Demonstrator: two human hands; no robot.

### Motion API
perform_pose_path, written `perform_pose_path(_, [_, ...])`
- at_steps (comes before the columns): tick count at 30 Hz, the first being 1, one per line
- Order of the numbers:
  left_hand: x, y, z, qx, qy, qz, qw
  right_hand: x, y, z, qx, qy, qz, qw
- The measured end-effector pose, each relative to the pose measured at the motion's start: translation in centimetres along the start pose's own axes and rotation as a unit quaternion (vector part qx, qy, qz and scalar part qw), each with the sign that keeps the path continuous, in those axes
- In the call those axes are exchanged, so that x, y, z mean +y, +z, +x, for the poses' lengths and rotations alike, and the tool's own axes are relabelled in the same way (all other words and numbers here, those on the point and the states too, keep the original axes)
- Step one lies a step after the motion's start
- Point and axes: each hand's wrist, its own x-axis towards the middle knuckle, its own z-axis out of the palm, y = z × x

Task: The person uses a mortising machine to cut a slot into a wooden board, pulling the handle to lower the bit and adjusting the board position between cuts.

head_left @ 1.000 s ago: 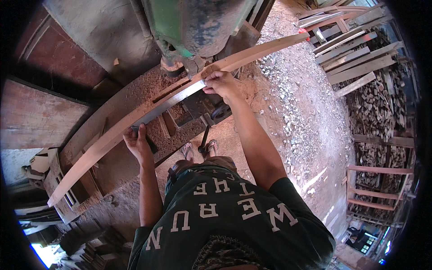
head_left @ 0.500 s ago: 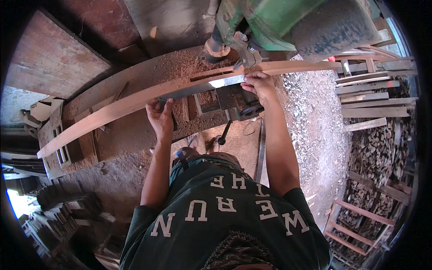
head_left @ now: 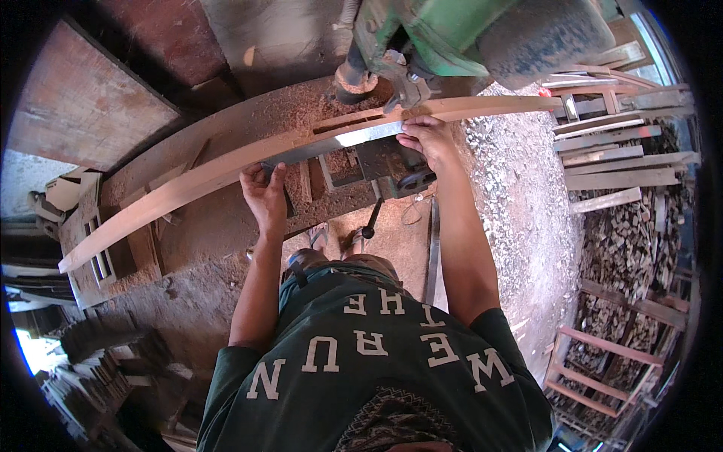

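Note:
A long, pale wooden beam (head_left: 177,188) lies from left to right under a green machine head (head_left: 444,45), with a narrow slot cut in it. Along the beam's near edge runs the metal blade of a carpenter's square (head_left: 369,135). My left hand (head_left: 263,200) is closed around the dark handle end of the square, near the beam. Thumb and fingers of my right hand (head_left: 428,142) pinch the blade's other end, just right of the slot. The fingers partly cover both ends of the square.
The machine's metal base (head_left: 346,169) and a ball-ended lever (head_left: 369,230) are in front of me. Sawdust (head_left: 301,105) covers the worktable. Wood shavings (head_left: 520,218) spread over the floor at right, beside stacked boards (head_left: 614,158). A large panel (head_left: 83,94) stands at left.
The view has shifted slightly. Both hands stay on the square against the beam, and little else visibly differs.

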Motion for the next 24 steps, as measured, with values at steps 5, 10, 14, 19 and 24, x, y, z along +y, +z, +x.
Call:
perform_pose_path(5, [0.2,0.0,0.0,0.013,-0.001,0.03,0.999,0.3,-0.1,0.2,0.0,-0.005,0.01,1.0])
perform_pose_path(10, [1.1,0.8,-0.4,0.022,-0.007,0.019,1.0,0.0,0.1,0.0,0.005,0.002,0.013,1.0])
perform_pose_path(14, [0.2,0.4,-0.1,0.015,0.015,-0.002,1.0,-0.4,0.3,-0.3,0.001,0.009,0.016,1.0])
perform_pose_path(19, [0.4,0.4,-0.2,0.024,0.01,0.043,0.999,-0.9,0.3,-0.8,0.004,0.014,0.025,1.0])
perform_pose_path(24, [-0.4,-0.3,0.1,0.022,0.045,0.077,0.996,-0.2,-0.2,-0.3,-0.004,0.022,0.08,0.997])
